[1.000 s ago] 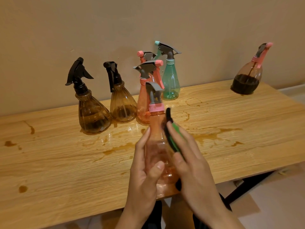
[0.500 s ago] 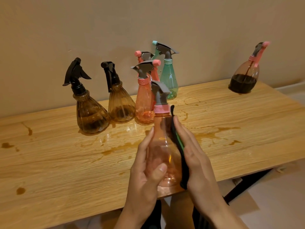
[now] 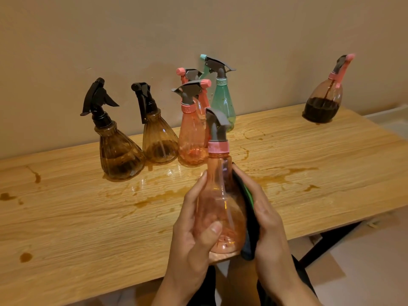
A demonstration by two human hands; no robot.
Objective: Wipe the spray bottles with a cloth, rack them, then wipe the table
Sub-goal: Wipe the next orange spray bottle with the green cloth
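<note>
Head view: my left grip (image 3: pixel 194 224) wraps the pink bottle (image 3: pixel 220 206), right grip (image 3: pixel 267 219) clamps the cloth (image 3: pixel 250 230) against it; I judge the other bottles (image 3: pixel 192 140) at twelve o'clock unracked, the surface (image 3: pixel 66 228) unwiped.

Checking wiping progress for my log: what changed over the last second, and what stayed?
The right hand has slid the dark cloth down the right side of the held pink bottle, from collar height to its belly; the bottle shifted slightly right. The left hand still grips the bottle. The six other bottles, the table and its brown spills are unchanged.
</note>
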